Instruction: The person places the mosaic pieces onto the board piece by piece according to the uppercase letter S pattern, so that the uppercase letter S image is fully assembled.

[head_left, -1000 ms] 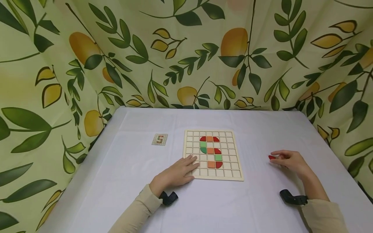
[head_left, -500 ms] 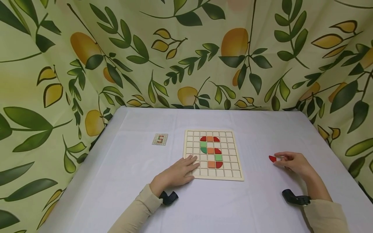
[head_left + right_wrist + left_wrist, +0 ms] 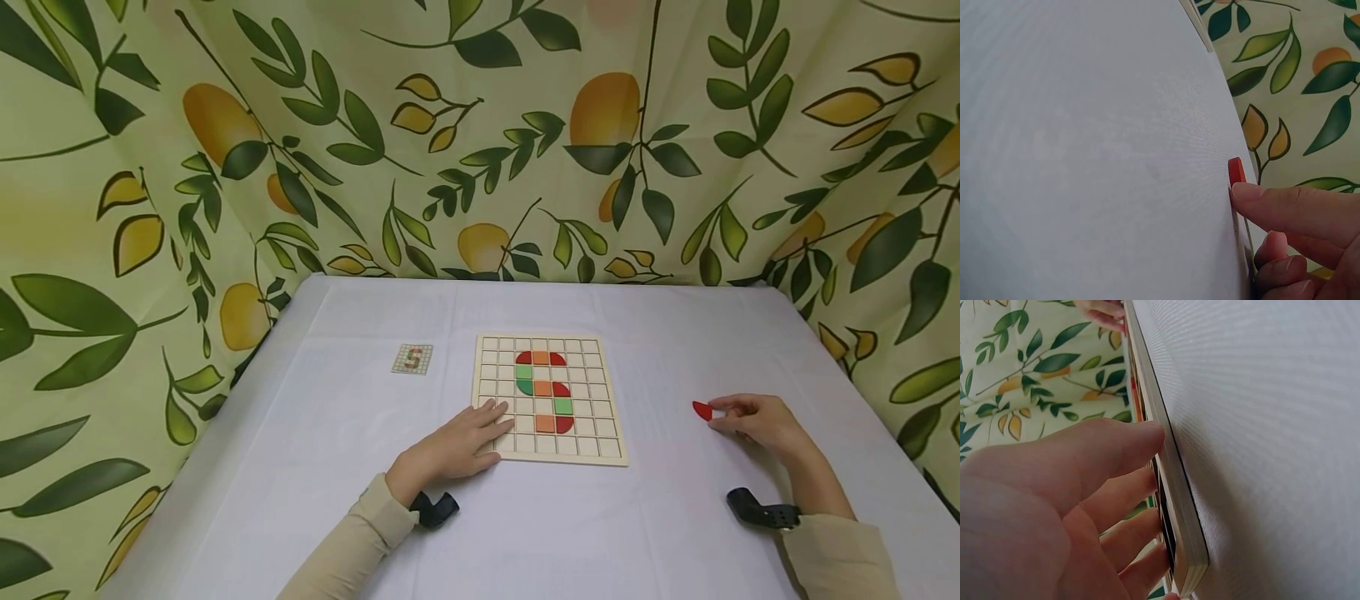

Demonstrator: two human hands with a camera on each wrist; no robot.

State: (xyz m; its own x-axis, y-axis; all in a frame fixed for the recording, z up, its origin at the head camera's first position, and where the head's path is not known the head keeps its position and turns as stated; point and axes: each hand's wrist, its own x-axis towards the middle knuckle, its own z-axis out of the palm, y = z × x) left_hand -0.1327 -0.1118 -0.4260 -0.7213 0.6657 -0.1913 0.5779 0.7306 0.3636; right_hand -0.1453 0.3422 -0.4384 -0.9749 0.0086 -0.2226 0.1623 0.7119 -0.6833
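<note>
A wooden grid board [image 3: 607, 454] lies on the table, with red, orange and green tiles set in an S shape. My left hand [image 3: 459, 439] rests on its near left part, fingers spread over the squares. In the left wrist view the thumb of my left hand [image 3: 1079, 487] touches the board's side edge [image 3: 1175, 487]. To the right of the board, my right hand [image 3: 757, 419] pinches a red tile with a curved side [image 3: 702, 410] between thumb and finger, low at the tabletop. The right wrist view shows the red tile [image 3: 1235, 170] poking out past the thumb.
A small card [image 3: 412, 359] printed with an S pattern on a grid lies left of the board. White cloth covers the table [image 3: 337, 317]. A leaf-and-fruit patterned curtain [image 3: 480, 167] hangs around its back and sides. Both wrists wear black camera mounts.
My right hand has shifted slightly to the right and towards me, and more of the red tile now shows beyond the fingertips. My left hand has stayed on the board.
</note>
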